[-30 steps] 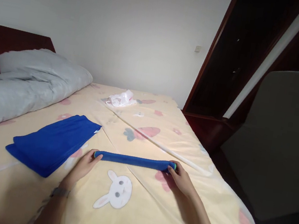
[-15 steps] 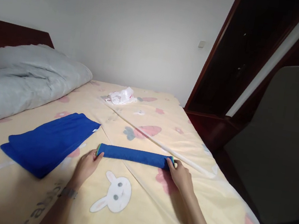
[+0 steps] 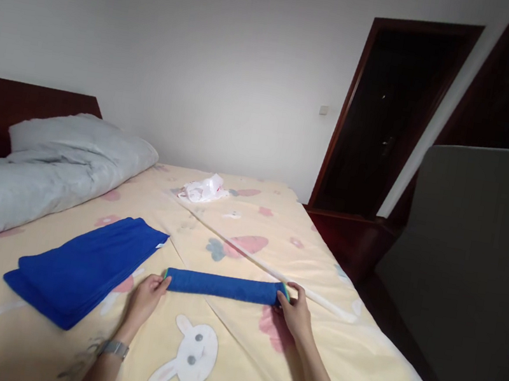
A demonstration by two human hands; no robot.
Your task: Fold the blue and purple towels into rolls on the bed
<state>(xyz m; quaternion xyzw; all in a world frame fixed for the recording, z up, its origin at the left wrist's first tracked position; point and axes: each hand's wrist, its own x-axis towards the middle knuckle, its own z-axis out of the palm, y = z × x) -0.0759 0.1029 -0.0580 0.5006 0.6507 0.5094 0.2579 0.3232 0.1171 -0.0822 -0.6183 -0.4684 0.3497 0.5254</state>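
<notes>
A narrow blue towel [image 3: 222, 286], rolled or folded into a long strip with green edging at its ends, lies crosswise on the bed. My left hand [image 3: 148, 295], with a watch on its wrist, pinches the left end between thumb and fingers. At the other end my right hand [image 3: 296, 311] is closed on the corner, thumb in front and index finger over the top edge. To the left, apart from both hands, a folded blue cloth [image 3: 87, 270] with a small white tag is spread flat.
The bed sheet [image 3: 304, 366] is pale yellow with rabbit and carrot prints. A white plastic bag [image 3: 204, 189] sits farther back. A grey quilt [image 3: 72, 152] is heaped at the left by the headboard [image 3: 26, 106]. A dark panel [image 3: 469, 263] stands beyond the right edge.
The view has tilted up and levelled, so the bed shows lower and more of the door appears. Both hands keep hold of the strip's ends; the right index finger now lies higher over its corner.
</notes>
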